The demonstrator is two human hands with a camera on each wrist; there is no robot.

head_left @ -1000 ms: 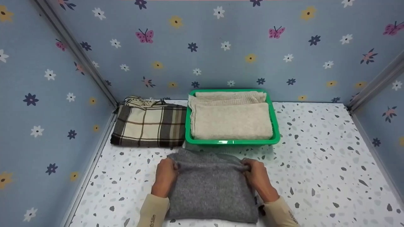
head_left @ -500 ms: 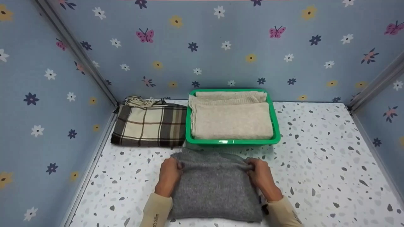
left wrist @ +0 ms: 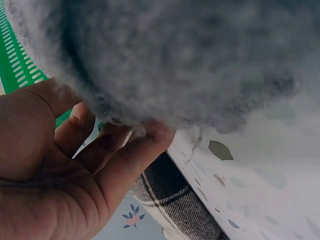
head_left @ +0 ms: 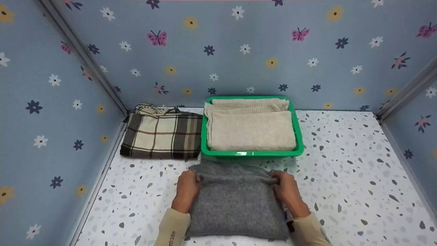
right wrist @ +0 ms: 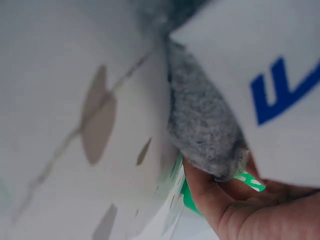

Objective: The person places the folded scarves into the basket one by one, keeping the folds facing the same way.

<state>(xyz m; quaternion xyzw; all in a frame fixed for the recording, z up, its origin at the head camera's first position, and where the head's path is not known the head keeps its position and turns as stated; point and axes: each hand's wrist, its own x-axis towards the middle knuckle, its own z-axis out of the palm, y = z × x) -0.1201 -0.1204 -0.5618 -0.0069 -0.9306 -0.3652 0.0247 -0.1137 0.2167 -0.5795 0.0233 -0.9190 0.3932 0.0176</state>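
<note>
A folded grey knitted cloth (head_left: 239,205) lies in front of the green basket in the head view, its far edge slightly bunched. My left hand (head_left: 186,191) pinches its far left corner, and my right hand (head_left: 287,190) grips the far right corner. Close up in the left wrist view, the fuzzy grey fabric (left wrist: 175,65) rests against the thumb and fingertips. On the right, the right wrist view has fingers (right wrist: 202,192) around the cloth's rolled edge, partly covered by a white tag (right wrist: 265,100) with blue lettering.
Just beyond the cloth stands the green basket (head_left: 252,153), holding folded beige cloths (head_left: 251,131). A folded plaid scarf (head_left: 160,135) with fringe lies against its left side. Flowered panels (head_left: 218,51) enclose the speckled white surface (head_left: 344,171) at the back and sides.
Both hands and the grey cloth have shifted a little to the right. The grip on its corners stays the same; the basket and plaid scarf have not moved.
</note>
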